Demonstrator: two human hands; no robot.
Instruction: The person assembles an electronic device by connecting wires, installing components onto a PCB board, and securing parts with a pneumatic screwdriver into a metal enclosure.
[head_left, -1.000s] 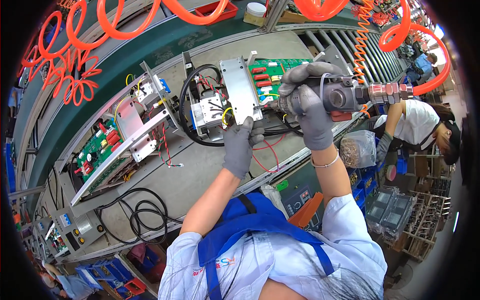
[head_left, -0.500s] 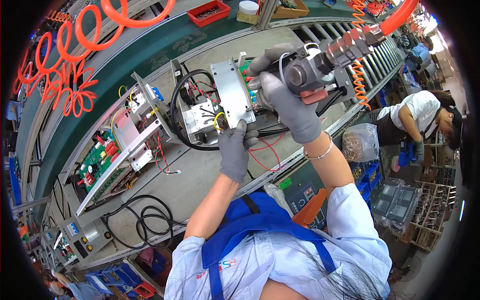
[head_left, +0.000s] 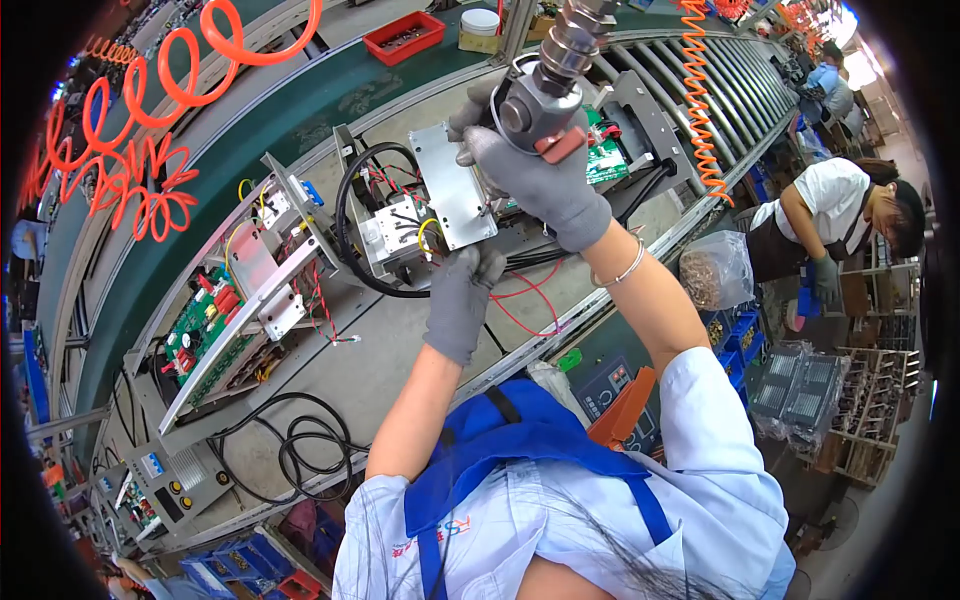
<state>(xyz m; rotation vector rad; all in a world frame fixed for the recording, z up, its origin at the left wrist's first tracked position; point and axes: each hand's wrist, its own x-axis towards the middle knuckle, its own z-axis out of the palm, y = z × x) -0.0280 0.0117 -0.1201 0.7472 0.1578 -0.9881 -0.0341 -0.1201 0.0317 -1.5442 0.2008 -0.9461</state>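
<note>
The right hand (head_left: 535,185) had its fingers clamped around a pneumatic screwdriver (head_left: 548,85), raised over the metal chassis (head_left: 455,195) at the middle of the bench (head_left: 330,370). The left hand (head_left: 462,300) gripped the chassis's near edge beside its red wires (head_left: 515,300).

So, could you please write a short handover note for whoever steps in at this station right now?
Right hand: gloved, gripping the pneumatic screwdriver, held up over the metal panel of the open unit.
Left hand: gloved, at the unit's lower edge beside the yellow and red wires, steadying it.
The unit sits on the conveyor; a second open unit lies to its left.
Done: panel stands in place on the unit.
Left: cannot tell which screws are in; check before driving more.
</note>
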